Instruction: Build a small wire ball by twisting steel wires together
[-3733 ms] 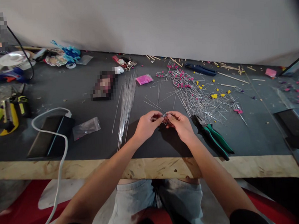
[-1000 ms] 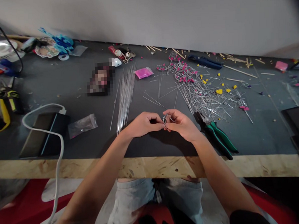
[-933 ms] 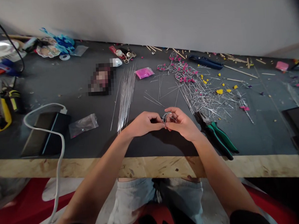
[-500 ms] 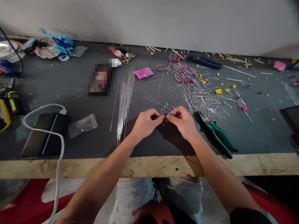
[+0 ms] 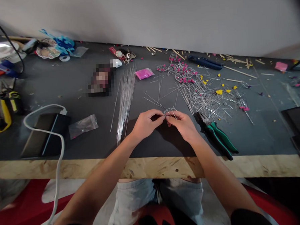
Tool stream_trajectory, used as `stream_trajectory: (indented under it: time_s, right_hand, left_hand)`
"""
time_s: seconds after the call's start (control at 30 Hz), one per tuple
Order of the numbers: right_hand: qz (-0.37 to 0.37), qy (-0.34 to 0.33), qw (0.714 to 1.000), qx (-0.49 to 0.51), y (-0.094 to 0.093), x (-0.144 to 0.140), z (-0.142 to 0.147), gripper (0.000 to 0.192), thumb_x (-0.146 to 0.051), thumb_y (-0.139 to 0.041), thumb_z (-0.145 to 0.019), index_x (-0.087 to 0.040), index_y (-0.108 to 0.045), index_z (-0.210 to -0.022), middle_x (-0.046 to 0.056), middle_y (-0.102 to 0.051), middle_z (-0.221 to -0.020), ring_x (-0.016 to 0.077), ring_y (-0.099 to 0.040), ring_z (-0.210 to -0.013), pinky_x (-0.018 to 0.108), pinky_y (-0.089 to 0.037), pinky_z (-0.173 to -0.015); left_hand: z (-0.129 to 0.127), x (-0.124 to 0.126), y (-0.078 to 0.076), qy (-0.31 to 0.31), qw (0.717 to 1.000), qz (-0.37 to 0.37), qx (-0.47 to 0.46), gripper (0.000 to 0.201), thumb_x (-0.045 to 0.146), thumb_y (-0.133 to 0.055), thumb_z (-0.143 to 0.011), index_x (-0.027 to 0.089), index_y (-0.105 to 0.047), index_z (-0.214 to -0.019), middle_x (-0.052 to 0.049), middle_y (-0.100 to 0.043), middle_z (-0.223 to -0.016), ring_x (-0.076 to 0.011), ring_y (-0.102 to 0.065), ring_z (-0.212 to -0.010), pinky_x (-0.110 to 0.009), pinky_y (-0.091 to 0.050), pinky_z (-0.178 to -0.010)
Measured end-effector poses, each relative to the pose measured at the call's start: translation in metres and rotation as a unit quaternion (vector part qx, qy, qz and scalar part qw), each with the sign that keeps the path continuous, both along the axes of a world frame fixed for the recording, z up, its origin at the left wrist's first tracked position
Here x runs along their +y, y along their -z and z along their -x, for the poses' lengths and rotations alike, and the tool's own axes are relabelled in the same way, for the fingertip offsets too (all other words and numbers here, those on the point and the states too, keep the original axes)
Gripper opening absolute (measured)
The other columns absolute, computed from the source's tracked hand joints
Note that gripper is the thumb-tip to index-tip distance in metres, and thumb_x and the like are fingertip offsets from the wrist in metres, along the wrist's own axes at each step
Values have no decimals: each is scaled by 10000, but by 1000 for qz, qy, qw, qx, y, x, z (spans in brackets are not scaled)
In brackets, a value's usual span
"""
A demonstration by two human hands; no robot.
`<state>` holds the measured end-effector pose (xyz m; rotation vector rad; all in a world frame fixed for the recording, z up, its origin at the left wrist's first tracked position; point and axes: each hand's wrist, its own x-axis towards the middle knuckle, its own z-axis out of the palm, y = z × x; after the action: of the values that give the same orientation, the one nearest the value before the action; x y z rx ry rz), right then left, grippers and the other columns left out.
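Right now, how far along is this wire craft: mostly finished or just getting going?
Partly through, it seems. A tangled heap of silver wires tipped with pink beads lies at the back of the dark grey table, apparently finished. In hand: the left hand and right hand pinch one small bent loop of thin silver wire. Left: a bundle of straight bare silver wires lies unused.

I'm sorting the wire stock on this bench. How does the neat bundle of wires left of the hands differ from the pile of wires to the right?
The straight wire bundle lies with its strands side by side, running away from the table edge; the tangled wire pile crosses in every direction. The bundle's wires are bare, while the pile carries pink pieces on many wires, with yellow bits around it. The bundle is narrow; the pile spreads wide. Both are thin silver wire on the dark table top.
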<state>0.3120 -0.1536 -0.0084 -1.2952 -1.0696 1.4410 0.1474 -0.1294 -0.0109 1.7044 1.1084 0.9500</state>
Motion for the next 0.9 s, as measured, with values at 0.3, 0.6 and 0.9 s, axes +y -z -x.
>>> stream_trajectory:
  time_s: [0.3,0.6,0.9]
  right_hand:
    - [-25,43,999,3,8,-3,9,224,-324,-677,-704,-211,-711,-895,-25,-625,-658,99,-526,-592,272,-439,-618]
    - [-19,10,995,96,7,-2,9,223,-289,-708,-695,-240,-684,-912,-32,-609,-700,105,-541,-637,274,-457,-644]
    - [0,-11,994,109,1,1,1,178,-345,-687,-733,-241,-663,-875,-28,-599,-701,102,-544,-650,267,-440,-648]
  left_hand:
    - [-11,-10,1,-104,992,-5,-71,31,192,-607,-736,167,-622,-725,-34,-684,-811,-126,-625,-741,-254,-495,-694]
    - [-12,-4,1,-82,970,125,-191,72,192,-627,-692,152,-567,-695,-23,-656,-781,-92,-591,-653,-248,-482,-649]
    - [-1,0,-3,-7,990,94,-105,38,165,-610,-690,152,-602,-725,-27,-666,-775,-110,-601,-706,-249,-480,-671]
